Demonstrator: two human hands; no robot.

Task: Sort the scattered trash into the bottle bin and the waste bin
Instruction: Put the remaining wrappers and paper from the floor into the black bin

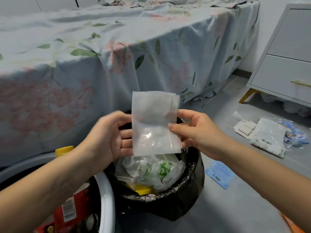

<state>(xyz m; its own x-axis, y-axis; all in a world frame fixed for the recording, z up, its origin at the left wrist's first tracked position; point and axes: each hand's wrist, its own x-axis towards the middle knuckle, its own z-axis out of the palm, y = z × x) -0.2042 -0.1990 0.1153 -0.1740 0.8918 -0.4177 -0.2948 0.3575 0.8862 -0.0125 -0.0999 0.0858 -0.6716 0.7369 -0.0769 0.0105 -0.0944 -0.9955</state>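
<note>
A translucent plastic pouch [154, 125] is held upright, pinched between left hand [107, 137] and right hand [195, 130] — directly above the black-lined waste bin [193, 180], seemingly ready for dropping.

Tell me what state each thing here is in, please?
Translucent plastic pouch: held upright over the bin by both hands.
Left hand: gripping pouch.
Right hand: gripping pouch.
Black-lined waste bin: open, partly filled.
Nightstand drawer: closed.
Blue packet: flat on floor.

The grey tiled floor [244, 207] holds a black-lined waste bin [190, 195], a white round bin [107, 199], a flat blue packet [220, 175], a white printed bag [267, 137] and a white nightstand [284, 64].
</note>
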